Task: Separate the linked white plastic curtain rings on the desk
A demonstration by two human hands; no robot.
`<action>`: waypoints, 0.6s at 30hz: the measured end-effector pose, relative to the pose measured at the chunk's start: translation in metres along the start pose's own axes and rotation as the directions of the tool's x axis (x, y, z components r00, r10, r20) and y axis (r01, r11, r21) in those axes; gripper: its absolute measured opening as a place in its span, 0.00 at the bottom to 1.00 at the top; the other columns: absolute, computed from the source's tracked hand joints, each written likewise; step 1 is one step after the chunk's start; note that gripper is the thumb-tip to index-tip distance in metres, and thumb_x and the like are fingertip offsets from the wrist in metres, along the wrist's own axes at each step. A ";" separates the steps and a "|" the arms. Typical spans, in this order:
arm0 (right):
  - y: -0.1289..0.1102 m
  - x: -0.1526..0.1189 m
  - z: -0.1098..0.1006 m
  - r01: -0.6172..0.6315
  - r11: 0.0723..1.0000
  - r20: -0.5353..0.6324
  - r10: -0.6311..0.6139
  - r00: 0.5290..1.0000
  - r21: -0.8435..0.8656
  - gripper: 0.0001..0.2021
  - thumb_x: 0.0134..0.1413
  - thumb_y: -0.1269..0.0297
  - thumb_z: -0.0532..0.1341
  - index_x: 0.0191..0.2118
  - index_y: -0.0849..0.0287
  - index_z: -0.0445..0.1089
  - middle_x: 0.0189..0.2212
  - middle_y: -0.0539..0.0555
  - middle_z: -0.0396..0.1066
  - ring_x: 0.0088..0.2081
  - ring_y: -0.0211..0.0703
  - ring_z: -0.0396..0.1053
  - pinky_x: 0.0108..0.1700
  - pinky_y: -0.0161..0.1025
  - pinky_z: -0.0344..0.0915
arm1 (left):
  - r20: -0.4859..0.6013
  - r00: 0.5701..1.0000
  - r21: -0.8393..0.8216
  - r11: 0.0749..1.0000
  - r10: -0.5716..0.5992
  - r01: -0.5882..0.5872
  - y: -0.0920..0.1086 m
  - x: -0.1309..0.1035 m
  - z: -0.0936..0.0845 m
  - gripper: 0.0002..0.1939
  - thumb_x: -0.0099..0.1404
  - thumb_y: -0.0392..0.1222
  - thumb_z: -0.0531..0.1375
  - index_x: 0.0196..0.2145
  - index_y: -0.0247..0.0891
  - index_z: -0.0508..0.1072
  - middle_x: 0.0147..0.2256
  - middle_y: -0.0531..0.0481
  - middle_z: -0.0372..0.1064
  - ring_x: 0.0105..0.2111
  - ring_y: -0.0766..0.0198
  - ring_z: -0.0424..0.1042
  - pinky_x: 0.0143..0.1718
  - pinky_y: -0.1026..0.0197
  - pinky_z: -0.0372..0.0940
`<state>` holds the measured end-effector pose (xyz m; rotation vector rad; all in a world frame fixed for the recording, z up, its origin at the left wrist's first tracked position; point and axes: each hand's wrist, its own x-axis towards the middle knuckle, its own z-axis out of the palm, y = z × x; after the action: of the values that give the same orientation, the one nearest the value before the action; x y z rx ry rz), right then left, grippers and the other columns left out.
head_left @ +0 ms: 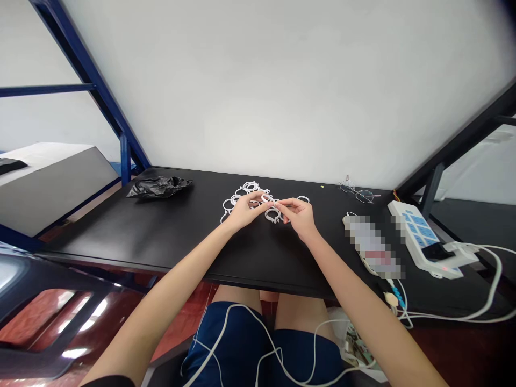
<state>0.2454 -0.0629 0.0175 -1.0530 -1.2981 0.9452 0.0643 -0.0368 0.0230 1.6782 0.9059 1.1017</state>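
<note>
Left hand (244,210) and right hand (299,216) pinch one white ring (266,198) above the black surface (173,231).
In the head view, thumbs and fingers are closed on it from both sides, over loose white rings (250,186) midway between the left and right edges. A crumpled black bag (159,186) lies near the far left corner, glasses (365,195) near the far right corner.

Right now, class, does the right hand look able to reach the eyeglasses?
Probably yes: nothing seems to block the way from the right hand to the eyeglasses, though that hand is busy with a white ring.
</note>
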 end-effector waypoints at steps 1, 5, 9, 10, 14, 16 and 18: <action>-0.001 0.000 0.000 -0.011 1.000 0.003 0.011 1.000 0.009 0.16 0.39 0.52 0.72 0.29 0.60 0.76 0.23 0.52 0.74 0.16 0.31 0.61 0.18 0.35 0.61 | 0.005 1.000 -0.023 1.000 -0.007 0.007 0.000 0.000 -0.001 0.22 0.58 0.54 0.65 0.44 0.36 0.74 0.43 0.45 0.73 0.42 0.58 0.73 0.47 0.55 0.67; -0.004 0.000 0.001 -0.046 0.998 0.015 0.045 0.999 0.039 0.16 0.37 0.53 0.73 0.29 0.60 0.76 0.26 0.52 0.75 0.16 0.30 0.61 0.19 0.34 0.61 | 0.010 0.999 -0.083 0.996 -0.041 0.041 -0.001 0.001 -0.002 0.22 0.57 0.54 0.65 0.42 0.35 0.75 0.41 0.45 0.73 0.40 0.58 0.74 0.45 0.56 0.67; -0.005 0.000 0.002 -0.084 0.995 0.023 0.083 0.996 0.053 0.17 0.37 0.52 0.73 0.29 0.59 0.75 0.27 0.51 0.75 0.16 0.30 0.61 0.20 0.34 0.62 | -0.001 1.000 -0.083 0.996 -0.017 0.017 -0.003 0.002 -0.001 0.21 0.57 0.54 0.65 0.41 0.35 0.75 0.40 0.44 0.74 0.41 0.57 0.74 0.45 0.55 0.68; -0.005 0.000 0.002 -0.099 0.994 0.026 0.097 0.995 0.055 0.17 0.38 0.52 0.72 0.30 0.59 0.75 0.26 0.51 0.75 0.16 0.30 0.61 0.20 0.34 0.62 | -0.002 1.000 -0.079 0.997 -0.009 0.009 -0.003 0.002 -0.001 0.21 0.57 0.53 0.65 0.41 0.35 0.75 0.40 0.44 0.74 0.41 0.57 0.73 0.46 0.55 0.67; -0.007 0.000 0.003 -0.173 0.983 0.024 0.172 0.985 0.063 0.18 0.41 0.49 0.70 0.31 0.59 0.75 0.20 0.48 0.71 0.16 0.31 0.61 0.20 0.34 0.63 | -0.005 1.000 -0.065 0.998 -0.019 0.018 0.000 0.001 0.000 0.20 0.57 0.52 0.65 0.41 0.34 0.74 0.40 0.44 0.74 0.42 0.56 0.73 0.46 0.55 0.67; -0.008 0.000 0.002 -0.200 0.977 0.021 0.199 0.980 0.074 0.18 0.40 0.48 0.70 0.30 0.59 0.75 0.19 0.48 0.70 0.16 0.32 0.62 0.20 0.33 0.62 | -0.002 1.000 -0.075 0.997 -0.029 0.028 0.001 0.000 0.001 0.20 0.57 0.51 0.66 0.41 0.34 0.74 0.40 0.44 0.74 0.42 0.56 0.73 0.46 0.54 0.67; -0.008 0.001 0.001 -0.211 0.973 0.023 0.210 0.977 0.094 0.18 0.40 0.47 0.70 0.29 0.59 0.75 0.21 0.49 0.72 0.16 0.32 0.62 0.19 0.33 0.62 | -0.004 0.999 -0.090 0.995 -0.033 0.033 0.000 0.000 0.001 0.20 0.56 0.51 0.66 0.40 0.34 0.74 0.40 0.44 0.73 0.42 0.56 0.73 0.45 0.54 0.67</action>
<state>0.2439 -0.0644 0.0255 -1.1263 -1.1550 1.1645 0.0655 -0.0367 0.0228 1.5822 0.8713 1.1091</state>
